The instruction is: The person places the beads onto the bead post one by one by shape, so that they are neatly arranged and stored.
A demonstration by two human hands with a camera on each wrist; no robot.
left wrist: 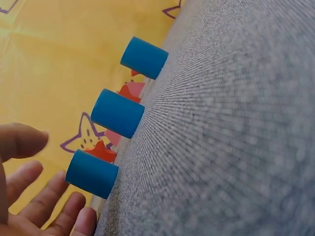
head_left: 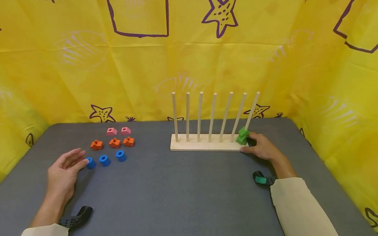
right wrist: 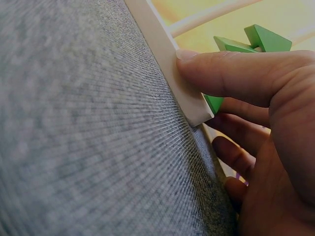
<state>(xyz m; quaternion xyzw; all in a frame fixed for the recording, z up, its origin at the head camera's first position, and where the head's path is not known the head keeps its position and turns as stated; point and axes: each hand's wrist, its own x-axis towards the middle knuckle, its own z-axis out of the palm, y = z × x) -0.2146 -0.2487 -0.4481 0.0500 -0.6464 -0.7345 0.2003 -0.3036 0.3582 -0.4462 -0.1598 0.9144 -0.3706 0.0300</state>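
My left hand (head_left: 63, 172) is beside the leftmost blue cylinder (left wrist: 92, 173), its thumb apart from the loosely bent fingers, holding nothing. Two more blue cylinders (head_left: 104, 160) stand in a row to its right, with holes in their tops. On the right, a wooden peg stand (head_left: 197, 145) carries a row of several upright rods. My right hand (head_left: 262, 147) grips the right end of its base, thumb on the front face and fingers round behind. Green blocks (head_left: 242, 136) are stacked at an angle on the rightmost rod, partly hidden by that hand in the right wrist view.
Behind the blue cylinders sit three orange star-like pieces (head_left: 114, 143) and two pink blocks (head_left: 111, 131). A grey cloth table (head_left: 181, 199) spreads under everything. A yellow patterned curtain (head_left: 139, 70) hangs along the back and sides. Each wrist wears a dark strap (head_left: 75, 218).
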